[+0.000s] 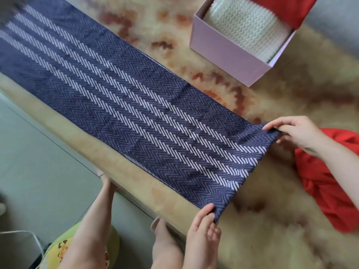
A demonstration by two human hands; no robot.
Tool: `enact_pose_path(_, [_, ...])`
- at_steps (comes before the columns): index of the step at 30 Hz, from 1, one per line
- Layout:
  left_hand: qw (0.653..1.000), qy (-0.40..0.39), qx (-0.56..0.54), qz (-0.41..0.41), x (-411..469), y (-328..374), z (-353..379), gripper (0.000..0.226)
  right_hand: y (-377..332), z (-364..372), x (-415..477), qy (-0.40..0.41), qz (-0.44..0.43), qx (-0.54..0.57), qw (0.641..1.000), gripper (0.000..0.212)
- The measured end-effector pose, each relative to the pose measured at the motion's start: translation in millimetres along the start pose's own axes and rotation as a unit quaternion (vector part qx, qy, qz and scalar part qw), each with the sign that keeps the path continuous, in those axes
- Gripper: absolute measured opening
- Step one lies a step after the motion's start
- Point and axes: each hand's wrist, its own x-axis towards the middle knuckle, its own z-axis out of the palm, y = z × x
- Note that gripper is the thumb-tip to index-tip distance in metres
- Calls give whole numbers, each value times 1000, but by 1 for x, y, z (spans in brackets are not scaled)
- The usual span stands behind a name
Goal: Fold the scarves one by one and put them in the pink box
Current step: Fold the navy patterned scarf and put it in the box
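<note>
Navy herringbone cloth, pinched at both near corners: the left hand point(204, 224) has thumb on top and fingers curled under one corner, the right hand point(297, 134) nips the other between thumb and fingertips, so each grip is closed on the navy scarf point(136, 105) and nothing else. The end is lifted a touch and drawn taut between them, which I read as squaring it up so the first fold lands edge on edge. Out from the hands, the scarf runs flat and full length over the fuzzy blanket point(272, 220), with pale chevron stripes down its middle, darker bands at the sides and only a few soft creases. Its far end blurs out, well apart from the pink box point(229, 55). Its long edge passes near the box's closest corner without touching, and the held end sits well away from the box, on the person's side. That keeps the box within easy reach for the drop. Inside the box a white knitted scarf point(248, 30) is folded against the wall, with a red one point(281, 8) behind it, so two look stowed. A loose red scarf point(330, 181) lies crumpled far from the box, just past the right hand, likely next in line. This navy one looks soft and limp, and should fold easily.
</note>
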Motion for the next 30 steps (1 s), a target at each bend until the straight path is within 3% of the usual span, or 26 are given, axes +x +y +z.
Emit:
enact_pose_path(3, [996,-11,32,79,1,29,-6,24,-26,9,4,-37,-1,-46,998,47])
enact_pose_path(7, [991,-14,34,130,5,71,-12,29,-62,29,18,-98,-63,-196,974,48])
enact_pose_path(10, [972,20,129,194,14,95,-16,30,-87,52,32,-57,-111,-266,956,44])
enact_pose_path(15, [954,62,164,245,18,145,-18,11,-128,84,66,-18,-141,-246,959,50])
enact_pose_path(18, [940,96,181,274,23,181,-23,8,-157,110,88,10,-160,-248,955,37])
enact_pose_path(20, [936,99,177,288,21,209,-24,8,-183,133,101,6,-180,-210,961,17])
enact_pose_path(23, [930,97,170,312,17,254,-23,8,-221,169,118,-25,-169,-148,974,10])
enact_pose_path(30, [924,135,106,342,24,366,-27,11,-307,249,181,-62,-170,-133,974,19])
